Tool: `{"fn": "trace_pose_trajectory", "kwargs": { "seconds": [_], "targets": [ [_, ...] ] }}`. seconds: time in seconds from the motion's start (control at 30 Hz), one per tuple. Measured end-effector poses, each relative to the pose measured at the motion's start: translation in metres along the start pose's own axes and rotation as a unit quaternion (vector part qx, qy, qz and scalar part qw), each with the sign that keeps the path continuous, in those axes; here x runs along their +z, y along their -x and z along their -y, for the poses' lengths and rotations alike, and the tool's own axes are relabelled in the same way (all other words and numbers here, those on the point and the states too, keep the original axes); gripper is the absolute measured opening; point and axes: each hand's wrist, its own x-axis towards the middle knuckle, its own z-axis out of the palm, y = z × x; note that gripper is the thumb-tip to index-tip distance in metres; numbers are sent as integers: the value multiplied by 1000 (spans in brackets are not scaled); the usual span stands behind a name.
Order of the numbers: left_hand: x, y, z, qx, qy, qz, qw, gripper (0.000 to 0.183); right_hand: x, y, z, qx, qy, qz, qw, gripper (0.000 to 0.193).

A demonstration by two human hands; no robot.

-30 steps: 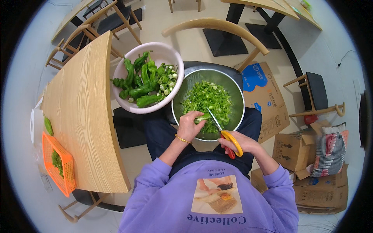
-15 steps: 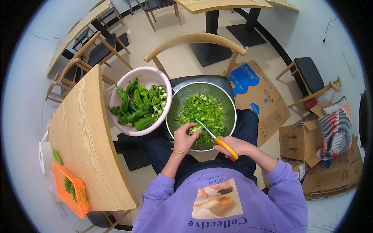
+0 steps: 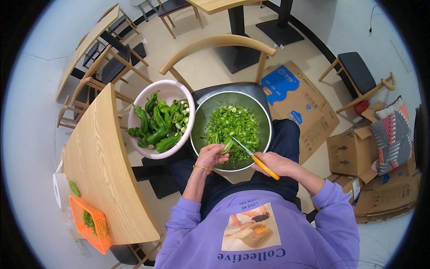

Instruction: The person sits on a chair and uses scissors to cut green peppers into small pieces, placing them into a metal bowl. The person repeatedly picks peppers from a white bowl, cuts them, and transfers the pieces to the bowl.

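Left: on the desk (image 3: 103, 179), a white roll (image 3: 58, 190) and one loose pepper (image 3: 74, 188) lie by the left edge. An orange basket (image 3: 101, 233) of greens stands at the near-left corner; a knock there could tip it off.

Next, a pale pink basin (image 3: 172, 86) of whole peppers and cut stem ends, close against the strainer bowl. Its support is hidden; if it rests partly over an edge, a bump could upset it.

Centre: the left hand (image 3: 212, 156) pinches a green pepper piece (image 3: 227, 145) over the strainer bowl (image 3: 265, 121), at its near-left side. The bowl sits on the chair seat (image 3: 210, 95) and holds chopped green pieces (image 3: 230, 121). The scissors (image 3: 242, 146), gripped by the right hand (image 3: 274, 164) at the yellow handle, point toward the left fingertips. Principal hazard: a slip on the pepper's smooth skin could nick a finger. Leaning on the near rim could tilt the bowl.

Markings: dark lettering across the purple sweatshirt (image 3: 201, 242); at right, blue logo panels and print on a cardboard sheet (image 3: 316, 134), and two dark arrows on a carton (image 3: 351, 152).
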Motion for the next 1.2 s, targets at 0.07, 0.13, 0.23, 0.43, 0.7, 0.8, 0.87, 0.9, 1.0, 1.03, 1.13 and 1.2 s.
{"fn": "trace_pose_trajectory", "kwargs": {
  "seconds": [0.07, 0.13, 0.23, 0.43, 0.7, 0.8, 0.87, 0.9, 1.0, 1.03, 1.13, 1.2],
  "targets": [
    [4, 4, -1, 21, -3, -15, 1000, 21, -10, 3, 2, 73, -107, 104, 986, 44],
    [8, 9, -4, 29, -10, -23, 999, 20, -16, 4, 6, 44, -114, 113, 986, 42],
    [11, 13, -7, 17, -21, -12, 1000, 20, -17, 1, 11, 21, -101, 108, 989, 41],
    [7, 11, -4, 5, -19, 7, 1000, 26, 3, -5, 8, -35, -17, 4, 999, 35],
    [4, 7, 5, 1, -16, 10, 1000, 27, 6, -4, -2, -70, -5, -25, 997, 33],
    [5, 10, 4, 5, -10, 4, 1000, 27, 3, -1, 2, -48, -44, -2, 998, 38],
    [5, 12, 3, 10, -9, 8, 1000, 27, -2, 5, 6, 24, -137, 65, 988, 42],
    [5, 13, 2, 12, -9, 10, 1000, 27, -3, 6, 8, 33, -127, 76, 988, 43],
    [8, 17, -1, 19, -7, 13, 1000, 27, -7, 8, 15, 13, -117, 92, 989, 46],
    [10, 18, -2, 16, -17, 14, 1000, 27, -8, 8, 17, 2, -96, 89, 991, 46],
    [11, 19, -2, 5, -37, 17, 999, 26, -6, 6, 16, 9, -93, 93, 991, 45],
    [11, 17, -1, 1, -36, 22, 999, 26, -2, 4, 10, 14, -95, 83, 992, 44]
  ]
}}
